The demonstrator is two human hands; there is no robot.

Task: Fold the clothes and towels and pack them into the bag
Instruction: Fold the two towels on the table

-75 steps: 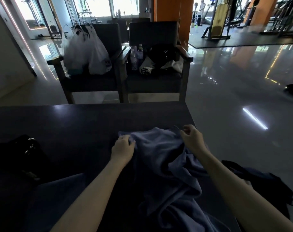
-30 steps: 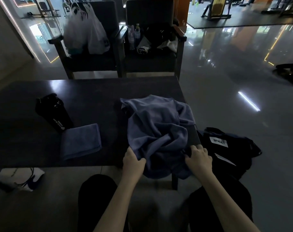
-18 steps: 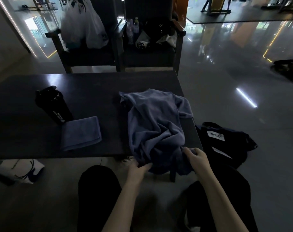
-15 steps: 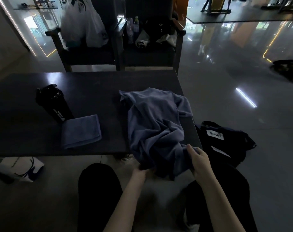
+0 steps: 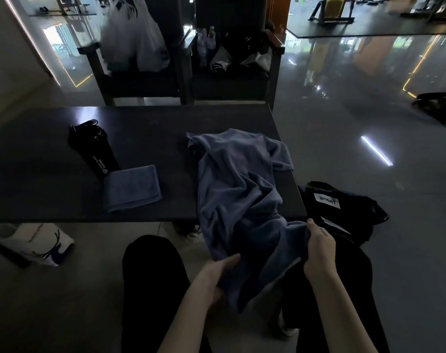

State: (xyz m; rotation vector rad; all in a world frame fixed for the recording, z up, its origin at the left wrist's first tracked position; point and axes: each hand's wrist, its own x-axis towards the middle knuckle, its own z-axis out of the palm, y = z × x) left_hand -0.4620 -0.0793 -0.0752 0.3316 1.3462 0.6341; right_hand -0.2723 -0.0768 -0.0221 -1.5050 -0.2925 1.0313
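A large blue-grey towel [image 5: 239,189] lies crumpled across the right end of the dark table [image 5: 51,189] and hangs over its near edge onto my lap. My left hand [image 5: 218,272] grips the hanging lower edge from below. My right hand [image 5: 318,247] pinches the towel's right lower corner, just off the table's corner. A small folded blue towel [image 5: 131,188] rests flat on the table left of the big one. A black bag [image 5: 344,207] with a white label sits open on the floor to the right of the table.
A black shaker bottle [image 5: 94,149] stands on the table behind the folded towel. Two dark chairs [image 5: 232,80] behind the table hold white plastic bags [image 5: 137,36], bottles and clothes. A white item [image 5: 36,244] lies on the floor at left. My dark-trousered knees sit under the table's edge.
My hands went from the towel's far edge to its near, hanging edge and have drawn it lower toward my lap. The view tilted down, showing the bottle, folded towel and bag.
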